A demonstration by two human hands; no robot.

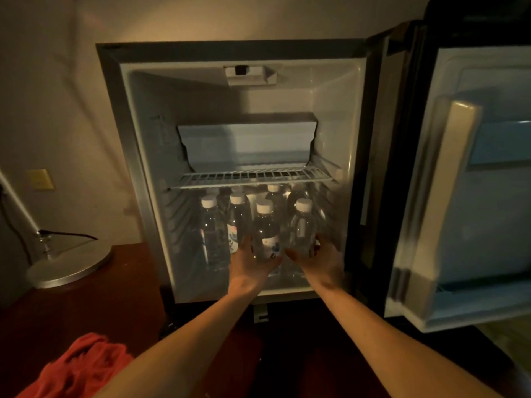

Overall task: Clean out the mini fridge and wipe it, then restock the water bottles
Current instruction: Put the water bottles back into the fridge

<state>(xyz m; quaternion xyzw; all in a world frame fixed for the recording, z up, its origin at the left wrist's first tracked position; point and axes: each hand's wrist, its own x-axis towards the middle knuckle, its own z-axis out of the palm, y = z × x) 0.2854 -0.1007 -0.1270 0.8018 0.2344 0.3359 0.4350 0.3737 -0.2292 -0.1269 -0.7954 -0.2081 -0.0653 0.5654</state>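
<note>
In the bottom of the open mini fridge [339, 116], under the wire shelf [253, 178]: water bottles [214, 228] standing close together, white caps up. Left hand [253, 261] wrapped round the base of one front bottle [265, 234], grip closed on it. Right hand [320, 258] wrapped round the next front bottle [301, 228], grip closed too. Door [471, 196] swung wide to the right. On the dark table [71, 314]: a red cloth [80, 366] and a round silver lamp base [69, 265].
</note>
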